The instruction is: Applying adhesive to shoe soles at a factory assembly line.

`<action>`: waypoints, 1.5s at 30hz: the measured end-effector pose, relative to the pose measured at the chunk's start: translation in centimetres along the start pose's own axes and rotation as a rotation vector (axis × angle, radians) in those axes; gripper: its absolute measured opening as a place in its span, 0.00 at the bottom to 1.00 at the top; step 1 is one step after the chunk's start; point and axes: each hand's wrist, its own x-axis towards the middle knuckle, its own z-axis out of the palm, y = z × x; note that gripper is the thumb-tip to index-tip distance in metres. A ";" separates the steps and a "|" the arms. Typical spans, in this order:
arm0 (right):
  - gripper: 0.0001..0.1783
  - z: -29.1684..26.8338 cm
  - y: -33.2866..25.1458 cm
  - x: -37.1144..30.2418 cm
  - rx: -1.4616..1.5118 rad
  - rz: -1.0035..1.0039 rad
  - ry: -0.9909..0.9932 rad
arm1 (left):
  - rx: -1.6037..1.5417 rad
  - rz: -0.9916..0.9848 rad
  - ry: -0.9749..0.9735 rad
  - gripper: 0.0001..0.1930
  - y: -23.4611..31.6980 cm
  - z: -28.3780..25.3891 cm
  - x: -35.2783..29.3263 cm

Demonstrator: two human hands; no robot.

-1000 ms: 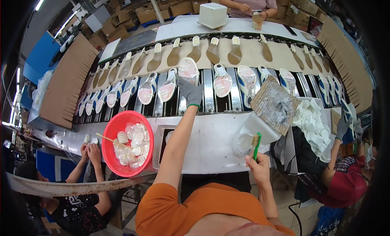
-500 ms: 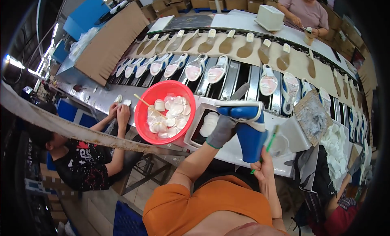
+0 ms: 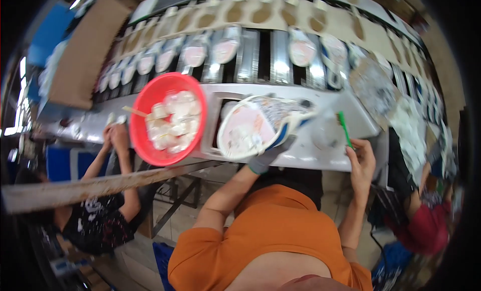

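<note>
My left hand (image 3: 274, 154), in a grey glove, grips a blue-and-white sandal (image 3: 250, 125) on its last from below. The sandal's underside faces up, pinkish and white inside a pale rim, over the white tray. A green-handled brush (image 3: 344, 129) is pinched in my right hand (image 3: 362, 158), bristles at the upper end, to the right of the sandal and apart from it. To the left stands a red bowl (image 3: 137, 135) holding round white pads (image 3: 175, 118) and a stick. The part of the sandal gripped by my fingers is mostly hidden.
Beyond the tray runs a roller conveyor (image 3: 246, 58) with more sandals (image 3: 195, 54); behind it, insoles (image 3: 262, 13) lie on a beige strip. A stained board (image 3: 375, 88) and white cloths (image 3: 413, 140) are at right. Co-workers sit left, hands (image 3: 117, 136) at the table, and right, in a red sleeve (image 3: 423, 228).
The sandal has turned from showing its blue side to showing its underside, and has moved left and lower. My right hand with the brush has moved right, away from it. The view has shifted.
</note>
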 end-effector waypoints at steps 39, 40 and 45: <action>0.06 5.0 -3.5 -0.1 0.185 0.115 -0.503 | 1.166 0.880 -0.482 0.34 4.9 -3.4 -0.7; 0.05 5.4 -3.7 -0.2 0.185 0.042 -0.480 | 1.195 0.900 -0.482 0.34 5.1 -2.7 -0.4; 0.04 6.6 -2.3 -0.3 0.117 -0.028 -0.379 | 1.339 1.004 -0.470 0.34 4.6 -3.6 -0.6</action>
